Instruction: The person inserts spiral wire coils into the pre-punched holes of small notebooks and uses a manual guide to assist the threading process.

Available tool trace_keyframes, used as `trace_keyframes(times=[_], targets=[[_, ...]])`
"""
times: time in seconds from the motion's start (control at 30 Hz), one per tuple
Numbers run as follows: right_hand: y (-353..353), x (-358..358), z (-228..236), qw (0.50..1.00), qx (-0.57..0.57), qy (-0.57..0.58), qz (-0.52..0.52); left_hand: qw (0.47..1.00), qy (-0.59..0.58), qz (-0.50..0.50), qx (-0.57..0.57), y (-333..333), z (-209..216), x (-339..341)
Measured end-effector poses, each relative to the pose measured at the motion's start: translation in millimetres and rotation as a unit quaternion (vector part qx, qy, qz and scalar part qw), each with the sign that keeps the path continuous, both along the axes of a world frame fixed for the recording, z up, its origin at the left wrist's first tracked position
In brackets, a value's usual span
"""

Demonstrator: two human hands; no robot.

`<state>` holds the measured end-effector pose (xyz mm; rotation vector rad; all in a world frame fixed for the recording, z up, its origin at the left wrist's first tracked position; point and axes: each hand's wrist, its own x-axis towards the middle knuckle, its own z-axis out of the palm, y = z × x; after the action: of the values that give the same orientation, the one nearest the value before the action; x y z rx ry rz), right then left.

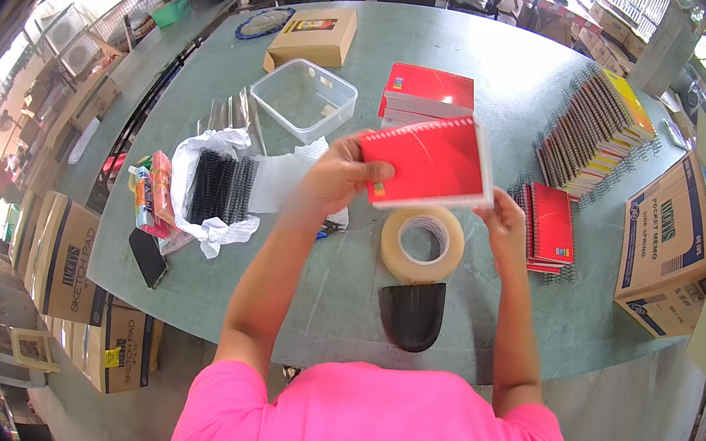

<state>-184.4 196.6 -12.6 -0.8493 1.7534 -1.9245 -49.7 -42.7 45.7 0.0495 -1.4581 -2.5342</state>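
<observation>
A red-covered notepad (430, 164) is raised over the middle of the table, with a row of small holes along its upper edge. My left hand (343, 171) grips its left end, thumb on the cover. At the lower right corner, my right hand (504, 228) pinches the page edge. Just behind lies a stack of red notepads (431, 83). Below the held pad are a wide roll of clear tape (394, 248) and a black curved object (411, 318). To the right, spiral-bound red notepads (554, 223) sit near a long row of spiral-bound pads (591, 131).
Black spiral wires (220, 189) lie on crumpled white paper (194, 152) at left, near a dark phone (147, 259). A clear plastic tub (304, 100) and a cardboard box (314, 37) stand farther back. Another carton (665, 246) stands at the table's right edge.
</observation>
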Motion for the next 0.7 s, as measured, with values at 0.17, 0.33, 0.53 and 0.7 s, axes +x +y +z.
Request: trace_keyframes(times=[0.17,0.33,0.53,0.7], targets=[[-46,4,-6,0.854,-0.199,-0.361,0.317,0.923,0.078,-0.247,0.285,72,-49,4],[-29,2,5,0.96,-0.126,-0.109,0.226,0.979,-0.095,-0.081,-0.162,60,-57,15],[-15,12,44,0.942,0.249,0.218,0.057,0.993,-0.023,-0.044,-0.107,29,-28,24],[-18,27,45,0.952,0.19,0.238,-0.02,0.932,-0.098,0.147,-0.315,53,-44,14]])
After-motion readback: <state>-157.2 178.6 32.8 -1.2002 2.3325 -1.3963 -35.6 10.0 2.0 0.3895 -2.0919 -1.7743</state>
